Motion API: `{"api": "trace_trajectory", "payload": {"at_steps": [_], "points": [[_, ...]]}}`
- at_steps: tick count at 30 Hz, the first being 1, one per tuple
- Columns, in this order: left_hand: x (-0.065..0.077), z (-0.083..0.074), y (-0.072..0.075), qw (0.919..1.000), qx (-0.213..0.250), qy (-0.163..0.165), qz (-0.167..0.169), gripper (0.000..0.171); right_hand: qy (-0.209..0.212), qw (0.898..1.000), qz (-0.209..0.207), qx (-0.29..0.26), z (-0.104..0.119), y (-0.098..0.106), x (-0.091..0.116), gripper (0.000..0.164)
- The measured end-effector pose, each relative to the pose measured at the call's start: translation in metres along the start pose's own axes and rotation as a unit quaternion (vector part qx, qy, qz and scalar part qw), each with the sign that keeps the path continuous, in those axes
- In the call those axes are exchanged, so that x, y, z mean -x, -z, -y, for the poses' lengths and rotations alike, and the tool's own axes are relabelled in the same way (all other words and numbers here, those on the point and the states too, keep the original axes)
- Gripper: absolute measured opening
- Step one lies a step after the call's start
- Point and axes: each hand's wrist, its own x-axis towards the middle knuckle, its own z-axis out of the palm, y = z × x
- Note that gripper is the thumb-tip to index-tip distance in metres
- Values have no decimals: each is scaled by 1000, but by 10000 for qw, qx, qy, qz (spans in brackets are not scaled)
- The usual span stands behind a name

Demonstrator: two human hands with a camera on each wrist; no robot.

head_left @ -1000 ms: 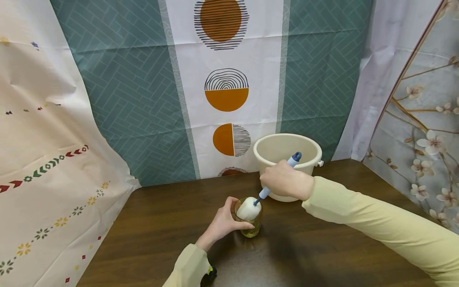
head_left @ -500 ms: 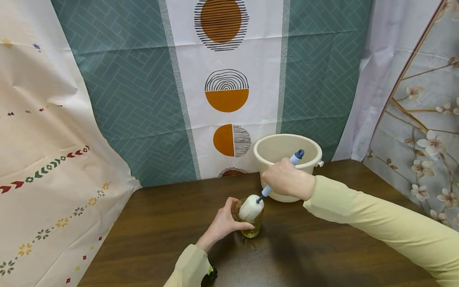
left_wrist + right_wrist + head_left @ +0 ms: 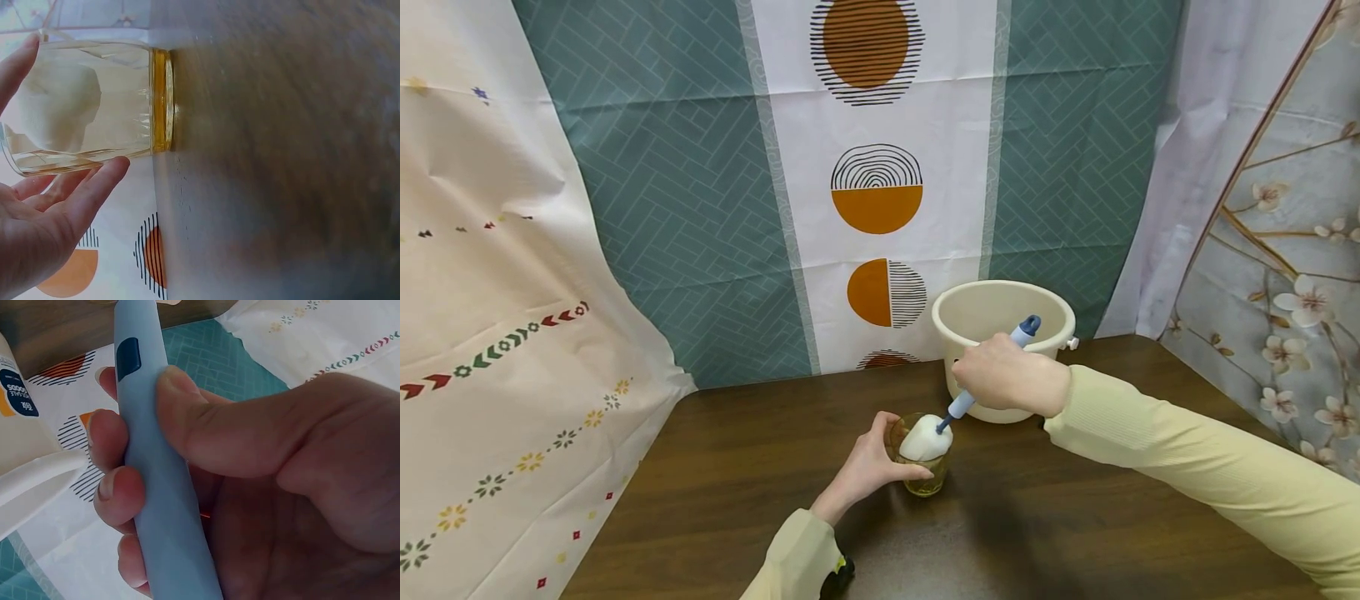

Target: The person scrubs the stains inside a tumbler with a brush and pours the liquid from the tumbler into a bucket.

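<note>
An amber drinking glass (image 3: 927,483) stands upright on the wooden table, and my left hand (image 3: 870,463) grips it from the left, thumb at the near side and fingers at the far side. In the left wrist view the clear wall of the glass (image 3: 125,100) shows the white sponge head (image 3: 59,106) inside its upper part. That sponge head (image 3: 927,438) belongs to a bottle brush, tilted to the upper right. Its light blue handle (image 3: 156,456) lies in my right hand (image 3: 1011,375), with fingers and thumb wrapped round it. The brush's dark blue end pokes out above the fist.
A cream bucket (image 3: 955,321) stands behind my right hand near the back edge of the table (image 3: 737,500). Patterned cloths hang at the back, the left and the right. A small black object (image 3: 838,577) shows at my left wrist.
The sponge head rose slightly in the glass, then sank a little, leaning to the right. My right hand shifted slightly right with the brush. My left hand keeps its hold on the glass.
</note>
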Motion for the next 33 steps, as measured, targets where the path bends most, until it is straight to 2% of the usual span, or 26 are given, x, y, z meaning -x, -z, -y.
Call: {"api": "trace_trajectory", "payload": {"at_steps": [6,13,18,25,33], "points": [[0,-1,0,10000,-81,-2,-22,76,113,9994,-241,241,1,1,1,17],[-1,-2,1,9998,-148,-120,-62,73,112,9961,-750,461,2,2,1,24],[0,-2,1,9999,-125,-91,-49,72,5,9937,-932,615,3,4,1,24],[0,-3,2,9998,-195,6,-48,74,-278,9931,-926,666,3,7,1,22],[1,-1,1,9997,-201,130,-19,76,-417,9949,-626,673,6,11,0,26]]}}
